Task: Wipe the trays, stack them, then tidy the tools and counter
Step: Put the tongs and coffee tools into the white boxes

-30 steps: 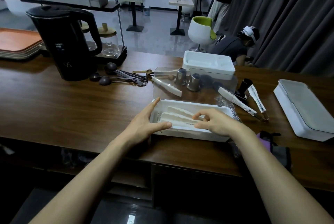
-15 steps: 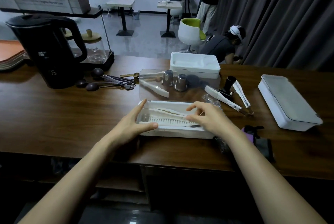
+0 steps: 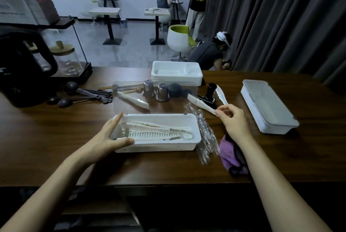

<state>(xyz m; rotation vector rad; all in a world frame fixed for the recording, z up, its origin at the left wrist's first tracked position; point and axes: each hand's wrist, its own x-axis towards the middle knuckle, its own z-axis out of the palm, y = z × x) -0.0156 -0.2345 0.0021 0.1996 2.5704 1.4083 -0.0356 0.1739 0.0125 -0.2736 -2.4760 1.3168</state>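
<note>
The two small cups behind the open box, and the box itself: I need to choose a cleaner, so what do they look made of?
The cups look like polished metal, probably stainless steel: silver-grey with bright reflections. The box looks like matte white plastic, moulded with rounded corners; its raised lid is clear plastic, since the tools behind it show through.

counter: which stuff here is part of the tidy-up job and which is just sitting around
Job:
open box, left hand on it
white tongs, right hand pinching the tip
lidded box
white tray
scoops
metal cups
purple cloth

Lying about:
kettle
glass jar
plastic wrap
</note>
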